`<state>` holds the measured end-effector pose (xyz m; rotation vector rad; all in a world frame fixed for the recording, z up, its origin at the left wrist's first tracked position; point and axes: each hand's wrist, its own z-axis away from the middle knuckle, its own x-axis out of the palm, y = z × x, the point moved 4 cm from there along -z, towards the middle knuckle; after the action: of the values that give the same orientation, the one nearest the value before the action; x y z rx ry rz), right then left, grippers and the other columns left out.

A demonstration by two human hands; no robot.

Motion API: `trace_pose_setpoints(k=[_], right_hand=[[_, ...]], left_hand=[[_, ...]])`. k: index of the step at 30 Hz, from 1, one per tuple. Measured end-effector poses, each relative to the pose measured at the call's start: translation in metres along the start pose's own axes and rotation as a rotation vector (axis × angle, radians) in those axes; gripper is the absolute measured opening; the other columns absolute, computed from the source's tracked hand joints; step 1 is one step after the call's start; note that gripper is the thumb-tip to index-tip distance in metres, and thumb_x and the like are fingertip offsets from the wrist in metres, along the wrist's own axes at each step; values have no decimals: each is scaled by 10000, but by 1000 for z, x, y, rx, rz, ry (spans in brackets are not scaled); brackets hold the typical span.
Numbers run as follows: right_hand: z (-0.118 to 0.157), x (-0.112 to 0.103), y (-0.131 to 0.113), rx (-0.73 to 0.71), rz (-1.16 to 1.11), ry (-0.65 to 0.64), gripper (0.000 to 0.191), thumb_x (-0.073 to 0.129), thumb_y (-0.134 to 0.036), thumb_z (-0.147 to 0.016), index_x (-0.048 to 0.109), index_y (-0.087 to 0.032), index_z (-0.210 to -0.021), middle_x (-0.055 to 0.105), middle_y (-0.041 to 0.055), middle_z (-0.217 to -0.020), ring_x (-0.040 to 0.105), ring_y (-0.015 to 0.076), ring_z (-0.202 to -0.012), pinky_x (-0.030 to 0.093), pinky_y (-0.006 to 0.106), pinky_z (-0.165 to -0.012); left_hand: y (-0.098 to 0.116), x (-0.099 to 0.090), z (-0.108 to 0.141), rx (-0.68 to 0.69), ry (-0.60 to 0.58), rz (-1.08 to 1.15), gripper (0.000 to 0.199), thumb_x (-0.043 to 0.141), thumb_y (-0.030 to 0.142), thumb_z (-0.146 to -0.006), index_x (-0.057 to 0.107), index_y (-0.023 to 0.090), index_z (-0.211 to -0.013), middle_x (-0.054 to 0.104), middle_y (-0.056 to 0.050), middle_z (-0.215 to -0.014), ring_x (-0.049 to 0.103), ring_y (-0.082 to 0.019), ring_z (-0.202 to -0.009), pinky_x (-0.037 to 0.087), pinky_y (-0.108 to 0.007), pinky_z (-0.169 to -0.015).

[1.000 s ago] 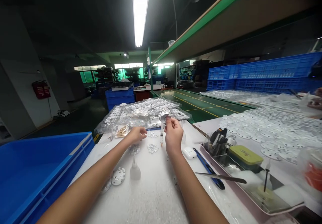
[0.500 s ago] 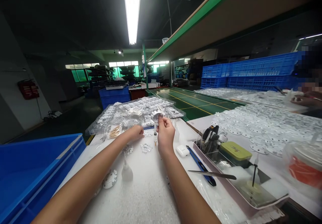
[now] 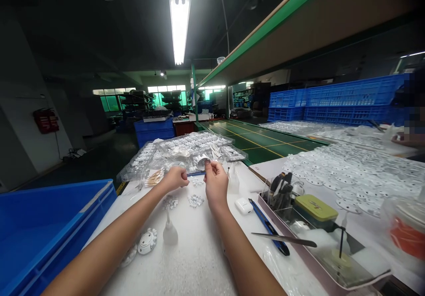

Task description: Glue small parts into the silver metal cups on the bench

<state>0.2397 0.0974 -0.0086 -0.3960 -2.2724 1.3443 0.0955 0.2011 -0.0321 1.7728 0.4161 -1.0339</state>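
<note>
My right hand [image 3: 216, 183] pinches a round white part [image 3: 202, 162] by its right edge, between thumb and fingers, raised over the far end of the white work surface. To its left, my left hand [image 3: 178, 178] has its fingers pressed together; anything in them is too small or hidden. Under the hands lie small heaps of tiny white pieces [image 3: 195, 200]. A translucent squeeze bottle [image 3: 170, 233] with a thin nozzle stands nearer to me. Beside my left forearm rests a white scalloped disc [image 3: 147, 241], and my arm partly covers another.
Trays of white parts [image 3: 199, 143] are stacked behind my hands, with cotton swabs [image 3: 154, 177] in front. Rightward are a white case [image 3: 243, 206], a blue cutter [image 3: 268, 227], metal tweezers [image 3: 285, 239] and a tool box [image 3: 299, 234]. A blue bin [image 3: 56, 229] stands left; a person works far right.
The round part in my right hand has turned and sits lower. My left hand has shifted slightly left, away from my right. The camera view has moved a little.
</note>
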Motion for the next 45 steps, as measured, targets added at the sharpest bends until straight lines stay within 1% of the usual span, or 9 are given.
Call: trace_pose_setpoints(k=[5,9,13,16,25,29,34,40,45], right_hand=[[9,9,-2,-162,123,-114,260,475,-387,-889,590,-158,-935,639,79,-848,594,157,-580,520,300,-564],[23,17,-19,-396,205,-220,169,482,-254,-881,613,-180,-959,644,90,-938,631,206,-810,526,359,-760],[51,23,-56,-923,340,-311,236,441,-105,-915,556,-190,-1103,650,92,-971,623,193,-947,520,330,-817],[66,25,-71,-1110,367,-308,320,466,-36,-891,510,-187,-1169,648,95,-987,621,186,-956,529,318,-812],[84,35,-77,-1226,517,-306,311,509,-61,-878,515,-163,-1172,667,114,-949,620,214,-863,504,373,-772],[87,37,-81,-1275,609,-313,272,531,-63,-874,523,-152,-1130,689,106,-926,624,199,-818,450,382,-794],[87,35,-82,-1273,692,-197,190,576,-124,-871,565,-186,-1050,704,25,-859,638,151,-757,383,359,-842],[84,34,-79,-1220,675,-153,191,599,-106,-851,572,-192,-1020,667,-2,-765,597,136,-682,371,371,-861],[84,36,-72,-1138,570,-266,197,560,-90,-876,561,-192,-1045,658,11,-784,586,131,-661,389,387,-880]], left_hand=[[12,-56,47,2,104,356,340,699,394,-779,666,145,-1009,707,-59,-796,676,-190,-749,541,-299,-727],[28,-91,99,35,266,575,374,693,480,-769,697,193,-1009,705,-48,-805,653,-160,-766,530,-260,-751],[47,-100,146,133,416,848,247,772,413,-714,734,241,-888,689,-10,-777,596,-112,-661,513,-210,-640],[58,-94,163,180,409,916,151,798,329,-706,753,251,-827,694,-9,-821,610,-119,-763,514,-189,-709],[52,-73,157,181,306,943,121,723,318,-791,740,243,-884,650,-24,-1010,575,-182,-1021,485,-235,-877],[54,-69,155,187,259,966,129,692,331,-818,725,228,-888,648,-23,-989,574,-177,-1009,468,-243,-893],[58,-72,158,250,241,789,175,624,346,-869,695,206,-946,634,-44,-1046,585,-183,-1013,490,-251,-856],[50,-70,159,506,291,518,268,653,241,-854,619,282,-1117,620,-15,-1156,542,-183,-1153,429,-316,-1023],[48,-67,160,577,463,329,224,570,154,-890,592,264,-1084,649,-13,-1054,598,-165,-1038,492,-295,-900]])
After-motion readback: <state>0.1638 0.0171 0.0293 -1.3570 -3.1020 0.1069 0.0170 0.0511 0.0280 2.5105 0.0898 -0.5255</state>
